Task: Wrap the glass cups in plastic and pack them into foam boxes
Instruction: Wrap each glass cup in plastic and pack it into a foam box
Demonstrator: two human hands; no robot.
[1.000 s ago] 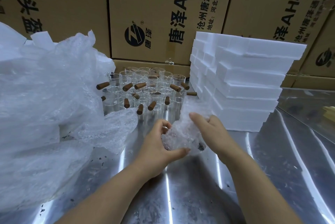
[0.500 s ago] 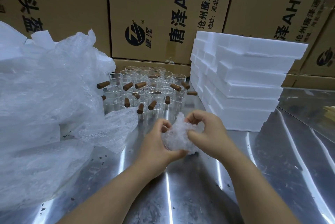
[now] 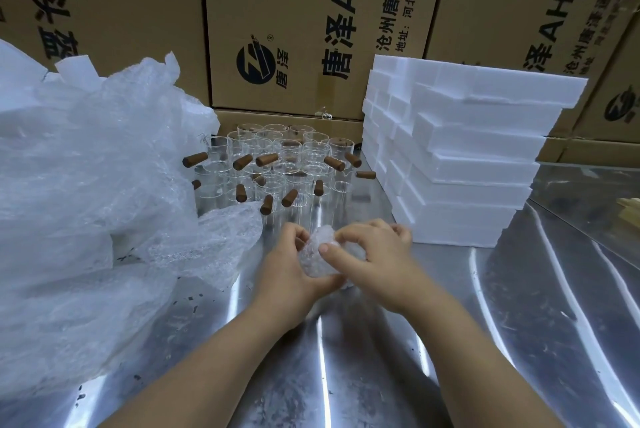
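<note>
Both hands meet low over the steel worktop (image 3: 381,375). The left hand (image 3: 287,275) cups a plastic-wrapped bundle (image 3: 317,259) from below and the side. The right hand (image 3: 377,265) curls over its top, thumb pressed on the wrap. The cup inside cannot be made out. Behind stand unwrapped glass cups (image 3: 277,164) with brown handles. Foam boxes (image 3: 467,157) are stacked at right, a heap of bubble plastic (image 3: 86,202) lies at left, and cardboard cartons (image 3: 294,12) stand at the back.
</note>
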